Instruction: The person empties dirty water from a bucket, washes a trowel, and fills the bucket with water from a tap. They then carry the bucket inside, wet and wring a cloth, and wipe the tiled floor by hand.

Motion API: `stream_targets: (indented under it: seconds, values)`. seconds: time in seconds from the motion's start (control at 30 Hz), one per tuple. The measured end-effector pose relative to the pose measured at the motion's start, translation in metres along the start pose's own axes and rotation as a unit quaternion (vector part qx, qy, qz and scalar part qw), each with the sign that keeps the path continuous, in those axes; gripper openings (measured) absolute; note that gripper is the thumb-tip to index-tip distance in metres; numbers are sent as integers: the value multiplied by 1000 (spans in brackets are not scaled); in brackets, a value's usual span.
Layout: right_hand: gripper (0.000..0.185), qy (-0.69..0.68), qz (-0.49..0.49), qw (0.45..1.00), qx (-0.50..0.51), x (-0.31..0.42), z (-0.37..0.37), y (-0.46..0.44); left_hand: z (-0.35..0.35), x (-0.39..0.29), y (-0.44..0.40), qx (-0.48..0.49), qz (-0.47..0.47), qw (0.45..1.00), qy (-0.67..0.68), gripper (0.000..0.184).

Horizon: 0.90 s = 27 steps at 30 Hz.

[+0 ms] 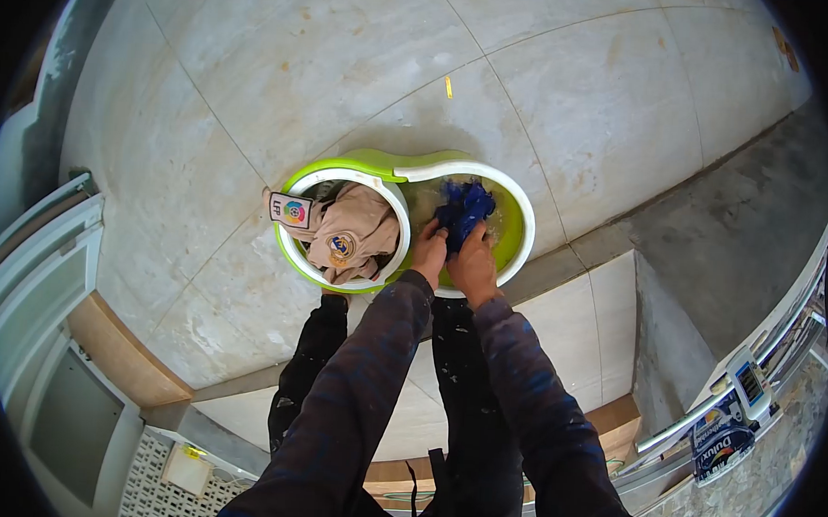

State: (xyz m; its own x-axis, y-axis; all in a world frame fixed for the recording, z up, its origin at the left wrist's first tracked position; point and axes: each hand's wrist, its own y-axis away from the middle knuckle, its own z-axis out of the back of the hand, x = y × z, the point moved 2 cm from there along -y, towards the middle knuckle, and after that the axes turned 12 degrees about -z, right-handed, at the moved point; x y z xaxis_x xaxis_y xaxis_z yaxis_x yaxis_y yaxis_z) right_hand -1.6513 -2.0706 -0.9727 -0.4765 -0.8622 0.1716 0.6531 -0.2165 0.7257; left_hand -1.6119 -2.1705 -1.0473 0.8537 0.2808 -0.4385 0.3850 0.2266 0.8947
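Grubby pale tile floor (pixel 283 77), stains all over, yellow scrap (pixel 449 87) lying out past the far edge of the bucket. Parked near the step: lime-green double bucket (pixel 437 157) with white rims. Left round stuffed with a beige garment (pixel 365 215), round crest facing up, bit with an LFP patch (pixel 291 210) flopped over the rim's left edge. Right round apparently holding cloudy, frothy water, plus a dark blue cloth (pixel 467 204) bunched up around the middle. Left hand (pixel 428 252) pinching the cloth's near-left side, right hand (pixel 475 266) gripping its near end, both reaching in over the near edge.

Bottoms of both rounds impossible to see, covered by beige folds in one, by murk and hands in the other. Can't make out the type of blue item, too crumpled. Feet mostly hidden by the bucket, lol. Dulux-labelled container (pixel 725 443) off right, shape pretty warped.
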Motion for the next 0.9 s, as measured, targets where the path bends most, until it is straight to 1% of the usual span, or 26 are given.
stream_targets:
  seconds: [0.03, 0.07, 0.13, 0.17, 0.2, 0.23, 0.27, 0.3, 0.33, 0.37, 0.4, 0.43, 0.47, 0.53, 0.57, 0.6, 0.63, 0.67, 0.7, 0.73, 0.77, 0.8, 0.83, 0.9]
  values:
    - [74, 29, -10, 999, -32, -6, -35, -27, -2, 10, -11, 18, -12, 1000, 7, 45]
    - [70, 103, 68, 989, -78, -28, -82, -54, -1, 20, -20, 33, -23, 999, 13, 44]
    - [65, 173, 147, 968, -111, -27, -103, -78, 0, 5, -21, 38, -10, 999, 8, 43]
    - [59, 165, 60, 981, 77, -4, -63, -71, 2, 4, -16, 46, -1, 999, 7, 42]
    - [56, 157, 18, 973, 166, -1, -52, -66, 5, 11, -15, 62, -12, 998, 30, 41]
    - [54, 153, -29, 956, 250, 1, -40, -60, 1, -2, -5, 65, -17, 997, 33, 41]
    - [48, 55, -88, 978, 183, -7, -41, -59, 0, -23, 14, 1, 38, 999, 39, 41]
    - [44, -45, -145, 982, 116, -13, -34, -51, 0, -38, 33, -63, 95, 992, 45, 41]
    - [42, -46, -82, 991, 97, -12, -15, -34, 5, -34, 31, 40, 109, 984, 134, 45]
    - [41, -154, -88, 974, 144, -18, -1, -21, 6, -28, 29, 101, 106, 965, 217, 46]
    - [39, -181, -99, 960, 190, -10, 30, 6, 6, -53, 44, 176, 142, 933, 280, 43]
    - [34, -272, -42, 935, 223, 12, 77, 40, 5, -78, 60, 249, 176, 891, 337, 40]
    - [30, -260, -30, 940, 221, 22, 107, 67, 5, -85, 66, 253, 169, 892, 335, 40]
    - [35, -314, -2, 926, 211, 29, 138, 109, 8, -85, 69, 227, 183, 919, 265, 40]
    - [40, -345, 13, 918, 197, 31, 149, 127, 7, -87, 73, 228, 179, 920, 263, 40]
    - [50, -385, 26, 908, 165, 37, 157, 138, 7, -89, 77, 186, 143, 936, 263, 39]
    - [50, -386, 29, 908, 161, 44, 164, 141, 6, -91, 79, 146, 105, 948, 264, 39]
    - [59, -336, -13, 931, 144, 52, 173, 140, 7, -105, 88, 140, 66, 961, 229, 49]
    - [70, -284, -55, 949, 128, 57, 175, 136, 10, -86, 74, 142, 62, 961, 229, 49]
    - [79, -227, -58, 967, 101, 55, 159, 118, 14, -66, 55, 155, 36, 970, 185, 52]
    - [78, -176, -49, 981, 65, 45, 128, 90, 19, -47, 40, 166, 13, 976, 140, 55]
    - [75, -141, -48, 988, 44, 36, 95, 64, 16, -63, 56, 134, 12, 988, 71, 46]
    - [73, -106, -57, 992, 32, 33, 69, 36, 17, -54, 53, 127, 22, 989, 67, 46]
    - [69, -46, -82, 995, 26, 29, 18, -12, 20, -33, 34, 176, -59, 980, -68, 45]
